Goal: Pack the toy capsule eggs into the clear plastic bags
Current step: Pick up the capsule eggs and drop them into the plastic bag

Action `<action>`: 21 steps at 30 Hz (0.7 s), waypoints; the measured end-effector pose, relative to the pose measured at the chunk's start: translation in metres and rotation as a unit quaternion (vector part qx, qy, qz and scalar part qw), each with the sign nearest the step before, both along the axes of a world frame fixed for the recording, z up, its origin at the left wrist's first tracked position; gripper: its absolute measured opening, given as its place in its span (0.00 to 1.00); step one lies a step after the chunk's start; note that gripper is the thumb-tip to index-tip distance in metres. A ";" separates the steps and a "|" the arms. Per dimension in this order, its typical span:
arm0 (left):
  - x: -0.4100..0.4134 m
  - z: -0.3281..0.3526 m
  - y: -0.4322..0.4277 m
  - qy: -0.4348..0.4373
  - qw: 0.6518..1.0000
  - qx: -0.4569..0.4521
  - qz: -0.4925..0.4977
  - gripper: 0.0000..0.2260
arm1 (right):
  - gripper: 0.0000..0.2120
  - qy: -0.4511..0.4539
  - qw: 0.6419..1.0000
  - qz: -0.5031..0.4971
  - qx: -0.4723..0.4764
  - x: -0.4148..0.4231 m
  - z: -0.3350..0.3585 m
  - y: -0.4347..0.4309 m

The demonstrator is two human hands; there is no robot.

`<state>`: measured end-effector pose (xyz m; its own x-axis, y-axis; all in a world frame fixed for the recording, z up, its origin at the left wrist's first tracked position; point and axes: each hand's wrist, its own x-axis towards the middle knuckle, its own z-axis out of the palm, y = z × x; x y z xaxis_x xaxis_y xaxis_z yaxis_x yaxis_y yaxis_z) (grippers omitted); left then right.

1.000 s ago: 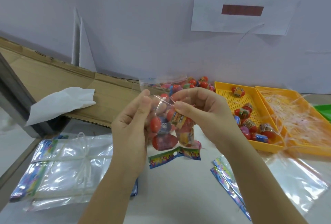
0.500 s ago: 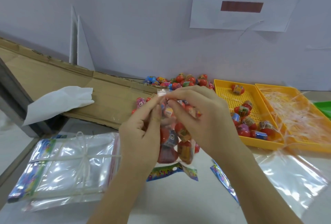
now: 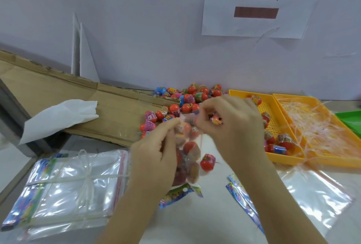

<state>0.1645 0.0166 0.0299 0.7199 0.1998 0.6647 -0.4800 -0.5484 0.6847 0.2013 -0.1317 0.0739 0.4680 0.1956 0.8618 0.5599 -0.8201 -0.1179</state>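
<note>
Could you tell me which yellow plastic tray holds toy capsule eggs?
The left yellow plastic tray; the right yellow plastic tray holds only pale stringy strips.

Clear bag [image 3: 188, 174] hangs upright, stuffed with red eggs [image 3: 190, 147] (blurred); loose pile [image 3: 187, 98] behind.

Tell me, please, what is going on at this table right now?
A person is packing toy capsule eggs. The left hand and right hand pinch the top edge of a clear bag filled with eggs, apparently closing it. Loose eggs lie piled by the wall and in a yellow tray; a tied bundle of empty bags lies at the left.
</note>
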 end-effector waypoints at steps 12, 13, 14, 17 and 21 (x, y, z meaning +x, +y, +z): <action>-0.007 0.005 -0.012 0.043 0.998 -0.009 -0.038 0.13 | 0.09 0.090 0.991 0.093 -0.047 -0.017 -0.001 -0.002; -0.008 0.007 -0.013 0.034 0.998 0.016 -0.043 0.14 | 0.08 0.074 0.993 0.076 -0.047 -0.018 -0.003 0.001; -0.009 0.008 -0.013 0.026 0.998 0.040 -0.048 0.13 | 0.08 0.064 0.995 0.062 -0.046 -0.017 -0.003 0.002; -0.009 0.007 -0.011 0.004 0.996 0.080 -0.051 0.13 | 0.04 0.060 0.997 0.038 -0.038 -0.019 -0.004 0.002; -0.011 0.005 -0.012 -0.016 0.992 0.116 -0.053 0.17 | 0.05 0.066 0.997 0.029 -0.028 -0.021 0.000 -0.001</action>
